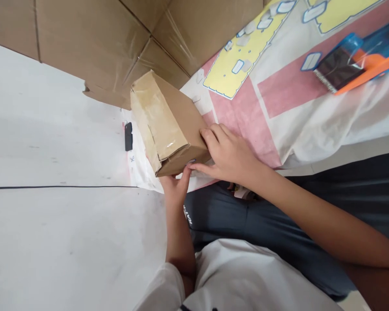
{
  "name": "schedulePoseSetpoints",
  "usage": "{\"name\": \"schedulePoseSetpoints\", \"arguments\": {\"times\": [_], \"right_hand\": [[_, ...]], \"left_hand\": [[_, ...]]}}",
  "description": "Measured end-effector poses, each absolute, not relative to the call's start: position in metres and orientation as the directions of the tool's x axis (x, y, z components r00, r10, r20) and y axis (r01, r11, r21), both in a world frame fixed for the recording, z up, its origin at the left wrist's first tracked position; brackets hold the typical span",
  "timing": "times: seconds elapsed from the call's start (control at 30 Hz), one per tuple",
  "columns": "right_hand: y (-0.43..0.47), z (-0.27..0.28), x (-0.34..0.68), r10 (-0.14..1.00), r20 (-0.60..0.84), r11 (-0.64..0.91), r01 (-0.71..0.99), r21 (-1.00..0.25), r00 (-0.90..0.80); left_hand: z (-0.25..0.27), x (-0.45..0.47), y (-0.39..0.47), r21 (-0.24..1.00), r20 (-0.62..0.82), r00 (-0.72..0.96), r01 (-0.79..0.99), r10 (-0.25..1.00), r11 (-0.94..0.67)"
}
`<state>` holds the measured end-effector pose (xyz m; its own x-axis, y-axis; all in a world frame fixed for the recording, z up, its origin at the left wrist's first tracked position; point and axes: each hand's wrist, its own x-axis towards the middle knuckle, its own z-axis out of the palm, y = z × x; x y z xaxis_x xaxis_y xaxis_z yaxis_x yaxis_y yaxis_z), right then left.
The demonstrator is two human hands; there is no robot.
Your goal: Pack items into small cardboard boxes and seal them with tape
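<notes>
A small cardboard box (164, 116) sits tilted between a person's two hands at the left end of a cloth (240, 123), close to its near corner; whether the cloth bears its full weight cannot be told. The left hand (175, 186) sets its thumb at the box's near end, its fingers hidden beneath, so how tightly it closes cannot be told. The right hand (228, 151) holds the box around its near edge, fingers bent on the side and thumb stretched toward a small label (191, 161). Uneven thumb pressure could crease the label or leave it askew; a weak grip underneath could let the box slip over the cloth's near edge. Pressing hard might also widen the gap along the end flap. Behind, stacked cartons (90, 39) crowd the far side, where a knock could shift them. A yellow sticker sheet (230, 80) lies to the right, a tape dispenser (356, 65) beyond, near the cloth's right end.
</notes>
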<state>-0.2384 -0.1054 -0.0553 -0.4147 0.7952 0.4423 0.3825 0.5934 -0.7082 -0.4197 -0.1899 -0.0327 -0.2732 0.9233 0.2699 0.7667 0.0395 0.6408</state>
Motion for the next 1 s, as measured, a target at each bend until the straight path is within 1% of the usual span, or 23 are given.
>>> {"name": "schedulePoseSetpoints", "arguments": {"times": [0.1, 0.17, 0.3, 0.47, 0.63, 0.73, 0.9, 1.0], "right_hand": [[-0.108, -0.059, -0.246, 0.843, 0.408, 0.528, 0.388, -0.755, -0.352], [-0.109, -0.06, -0.249, 0.856, 0.401, 0.508, 0.392, -0.767, -0.327], [-0.106, -0.06, -0.245, 0.83, 0.433, 0.55, 0.387, -0.74, -0.35], [-0.099, -0.054, -0.234, 0.787, 0.44, 0.601, 0.38, -0.703, -0.432], [-0.101, -0.053, -0.239, 0.839, 0.392, 0.533, 0.422, -0.734, -0.377], [-0.104, -0.053, -0.244, 0.857, 0.38, 0.504, 0.409, -0.761, -0.348], [-0.101, -0.056, -0.249, 0.85, 0.416, 0.518, 0.367, -0.772, -0.323], [-0.101, -0.057, -0.248, 0.846, 0.424, 0.526, 0.381, -0.76, -0.323]], "left_hand": [[-0.031, -0.417, -0.185, 0.621, 0.314, -0.253, 0.784, 0.915, 0.004], [-0.027, -0.417, -0.183, 0.607, 0.305, -0.2, 0.794, 0.931, -0.028], [-0.019, -0.423, -0.182, 0.604, 0.253, -0.137, 0.796, 0.958, -0.045], [-0.022, -0.425, -0.185, 0.647, 0.209, -0.174, 0.762, 0.962, -0.003], [-0.027, -0.419, -0.182, 0.615, 0.27, -0.244, 0.788, 0.931, 0.029], [-0.027, -0.416, -0.179, 0.609, 0.289, -0.23, 0.793, 0.929, 0.006], [-0.027, -0.418, -0.176, 0.625, 0.279, -0.223, 0.781, 0.934, -0.001], [-0.022, -0.419, -0.177, 0.589, 0.281, -0.175, 0.808, 0.944, -0.025]]}}
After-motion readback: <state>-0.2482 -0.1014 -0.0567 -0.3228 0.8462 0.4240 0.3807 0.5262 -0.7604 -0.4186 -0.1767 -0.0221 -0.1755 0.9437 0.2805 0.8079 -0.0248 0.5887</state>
